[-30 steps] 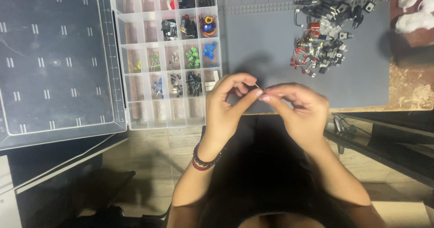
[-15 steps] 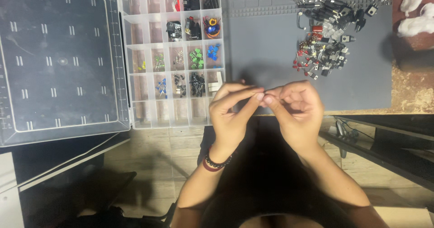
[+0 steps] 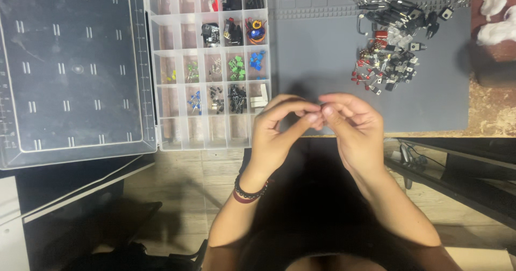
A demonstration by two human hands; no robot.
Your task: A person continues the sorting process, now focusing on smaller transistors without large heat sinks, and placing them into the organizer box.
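Note:
My left hand (image 3: 282,134) and my right hand (image 3: 352,126) meet fingertip to fingertip over the front edge of a grey work mat (image 3: 328,67). Both pinch the same tiny dark part (image 3: 321,109), too small to identify. The left wrist wears dark bead bracelets (image 3: 248,191). A clear compartment box (image 3: 209,61) with small electronic parts lies just left of my left hand. A loose pile of small components (image 3: 387,61) lies on the mat beyond my right hand.
The box's open clear lid (image 3: 75,72) lies flat at the left. White wadding (image 3: 497,16) sits at the top right on a worn wooden table (image 3: 492,112). Below the table edge are a wooden floor (image 3: 188,174) and dark frame bars (image 3: 457,169).
Both hands stay pinched together on the small part; the fingers have shifted slightly and the view has moved a little, with the hands now nearer the mat's front edge.

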